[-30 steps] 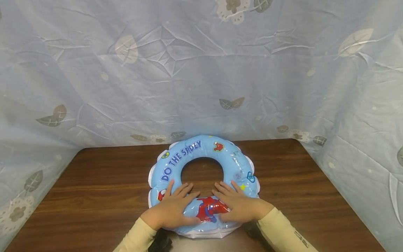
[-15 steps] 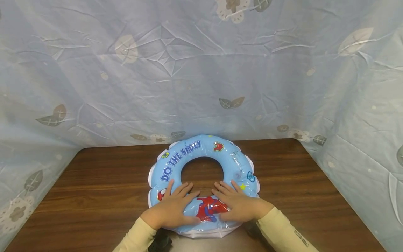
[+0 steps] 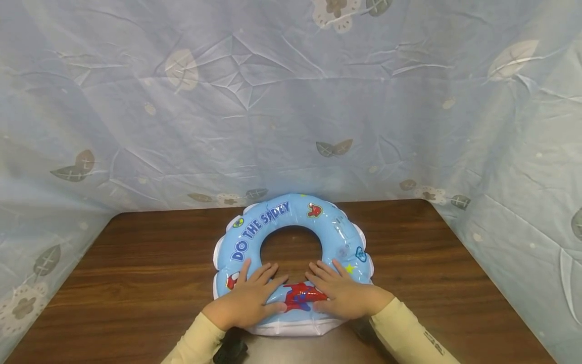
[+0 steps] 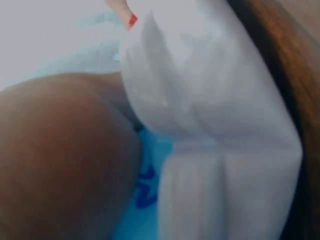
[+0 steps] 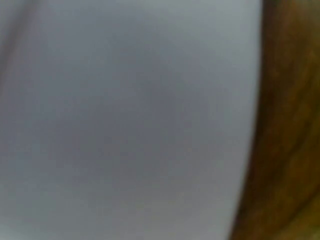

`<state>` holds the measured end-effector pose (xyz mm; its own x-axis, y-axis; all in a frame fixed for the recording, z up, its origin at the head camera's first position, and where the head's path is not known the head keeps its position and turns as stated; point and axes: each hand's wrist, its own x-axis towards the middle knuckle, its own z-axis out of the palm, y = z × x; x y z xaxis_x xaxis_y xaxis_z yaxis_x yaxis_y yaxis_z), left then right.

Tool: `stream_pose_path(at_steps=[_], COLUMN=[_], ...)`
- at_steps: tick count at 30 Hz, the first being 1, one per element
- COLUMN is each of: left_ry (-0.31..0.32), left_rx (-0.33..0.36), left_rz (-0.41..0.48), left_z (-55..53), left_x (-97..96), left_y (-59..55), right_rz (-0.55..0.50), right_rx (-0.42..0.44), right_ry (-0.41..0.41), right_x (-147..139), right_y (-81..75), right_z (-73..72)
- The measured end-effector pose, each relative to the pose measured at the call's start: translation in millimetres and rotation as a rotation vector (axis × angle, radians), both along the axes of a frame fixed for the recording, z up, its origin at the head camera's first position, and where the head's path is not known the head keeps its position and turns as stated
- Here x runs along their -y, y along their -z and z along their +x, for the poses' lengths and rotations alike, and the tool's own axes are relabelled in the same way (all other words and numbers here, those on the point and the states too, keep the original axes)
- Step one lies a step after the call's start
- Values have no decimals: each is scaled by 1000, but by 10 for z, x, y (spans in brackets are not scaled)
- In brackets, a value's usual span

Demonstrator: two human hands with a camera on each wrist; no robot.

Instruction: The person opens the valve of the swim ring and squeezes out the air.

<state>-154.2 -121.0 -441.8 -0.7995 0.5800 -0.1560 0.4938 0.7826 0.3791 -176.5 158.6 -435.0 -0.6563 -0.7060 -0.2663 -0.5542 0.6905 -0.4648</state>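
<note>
A light blue inflatable swim ring [image 3: 338, 230] with a white scalloped edge and red cartoon prints lies on the brown wooden table [image 3: 150, 253]. My left hand [image 3: 247, 301] rests on its near left part, fingers spread and pointing inward over the hole. On the near right part lies my right hand [image 3: 347, 294], its fingers also extended. Both thumbs touch the red figure printed between them. In the left wrist view, the ring's white underside [image 4: 230, 105] bulges beside the hand. A blurred white surface [image 5: 125, 120] fills most of the right wrist view.
Pale blue-grey fabric [image 3: 282, 121] with leaf and flower prints hangs behind the table and along its sides. A black device [image 3: 231, 350] sits at the left wrist, below the sleeve [image 3: 195, 341].
The ring's near edge has drawn in slightly and shows more of its white underside. The printed red figure looks more squashed, and both thumbs have shifted a little forward.
</note>
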Motion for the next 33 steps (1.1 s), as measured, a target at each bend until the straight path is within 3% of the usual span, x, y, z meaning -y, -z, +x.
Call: stream_pose_path(at_steps=[6, 15, 25, 33], left_ry=[-9, 21, 12, -11], left_rx=[27, 70, 40, 30], left_rz=[-6, -2, -30, -36], left_z=[16, -7, 29, 55], left_x=[-11, 44, 32, -6], left_y=[-76, -72, -63, -81], right_rz=[23, 25, 11, -5], right_rx=[5, 31, 40, -83], right_ry=[18, 27, 51, 28], right_x=[0, -28, -6, 11], right_y=[-9, 5, -26, -70], right_z=[-7, -19, -3, 6])
